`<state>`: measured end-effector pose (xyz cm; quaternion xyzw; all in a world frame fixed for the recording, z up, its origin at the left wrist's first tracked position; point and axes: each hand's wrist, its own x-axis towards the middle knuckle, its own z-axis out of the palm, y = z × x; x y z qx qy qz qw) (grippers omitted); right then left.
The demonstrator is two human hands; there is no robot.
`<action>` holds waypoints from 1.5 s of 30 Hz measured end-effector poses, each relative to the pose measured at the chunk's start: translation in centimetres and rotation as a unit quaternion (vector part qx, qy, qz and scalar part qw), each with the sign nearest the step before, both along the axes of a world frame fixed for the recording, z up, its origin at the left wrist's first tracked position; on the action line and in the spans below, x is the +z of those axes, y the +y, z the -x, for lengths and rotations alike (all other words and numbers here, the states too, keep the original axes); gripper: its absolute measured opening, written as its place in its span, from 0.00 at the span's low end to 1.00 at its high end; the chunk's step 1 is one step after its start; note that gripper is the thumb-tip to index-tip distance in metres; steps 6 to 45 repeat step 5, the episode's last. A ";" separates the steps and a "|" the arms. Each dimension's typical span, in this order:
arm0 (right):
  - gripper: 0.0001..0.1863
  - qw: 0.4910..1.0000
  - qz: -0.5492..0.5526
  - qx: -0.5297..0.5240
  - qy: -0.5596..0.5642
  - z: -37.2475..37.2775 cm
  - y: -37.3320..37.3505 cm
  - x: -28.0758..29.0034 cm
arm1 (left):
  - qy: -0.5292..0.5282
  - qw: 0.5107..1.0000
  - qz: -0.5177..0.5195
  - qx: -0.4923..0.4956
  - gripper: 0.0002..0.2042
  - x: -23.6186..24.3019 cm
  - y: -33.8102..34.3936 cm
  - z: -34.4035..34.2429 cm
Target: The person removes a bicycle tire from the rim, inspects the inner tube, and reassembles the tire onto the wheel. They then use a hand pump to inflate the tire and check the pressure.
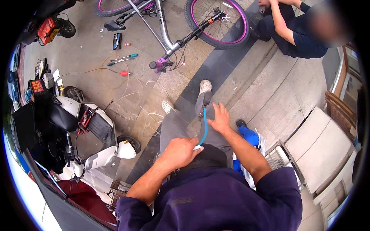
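Observation:
A curved teal tube (205, 123) runs over my lap between my knees. My left hand (181, 151) is closed around its near end, where a small white piece (197, 147) shows by the fingers. The tube's far end meets a dark piece (206, 99) at my right knee; its kind is hard to make out. Beside the tube my right hand (221, 120) has its fingers spread, the thumb close to the tube, and holds nothing I can see.
Ahead, a bicycle (163, 29) with purple rims lies on the pavement. Closer are teal-handled tools (122, 59), a red connector (125, 73) and loose thin cables. A white scooter (100, 127) stands left. A person (296, 32) sits far right. Right of me is a beige seat (308, 138).

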<state>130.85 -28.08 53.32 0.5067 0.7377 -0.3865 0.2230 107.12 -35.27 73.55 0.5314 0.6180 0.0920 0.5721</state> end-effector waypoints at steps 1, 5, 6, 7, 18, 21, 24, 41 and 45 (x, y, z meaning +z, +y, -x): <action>0.54 0.999 -0.011 -0.008 0.033 1.1 -0.8 0.9 | 0.009 1.000 -0.007 0.006 0.16 2.1 -1.1 1.4; 0.56 0.986 -0.016 -0.014 0.164 7.6 -5.3 0.4 | 0.064 0.994 -0.051 0.072 0.16 10.1 -8.5 8.8; 0.56 0.986 -0.016 -0.014 0.164 7.6 -5.3 0.4 | 0.064 0.994 -0.051 0.072 0.16 10.1 -8.5 8.8; 0.56 0.986 -0.016 -0.014 0.164 7.6 -5.3 0.4 | 0.064 0.994 -0.051 0.072 0.16 10.1 -8.5 8.8; 0.56 0.986 -0.016 -0.014 0.164 7.6 -5.3 0.4 | 0.064 0.994 -0.051 0.072 0.16 10.1 -8.5 8.8; 0.56 0.986 -0.016 -0.014 0.164 7.6 -5.3 0.4 | 0.064 0.994 -0.051 0.072 0.16 10.1 -8.5 8.8; 0.56 0.986 -0.016 -0.014 0.164 7.6 -5.3 0.4 | 0.064 0.994 -0.051 0.072 0.16 10.1 -8.5 8.8; 0.56 0.986 -0.016 -0.014 0.164 7.6 -5.3 0.4 | 0.064 0.994 -0.051 0.072 0.16 10.1 -8.5 8.8; 0.56 0.986 -0.016 -0.014 0.164 7.6 -5.3 0.4 | 0.064 0.994 -0.051 0.072 0.16 10.1 -8.5 8.8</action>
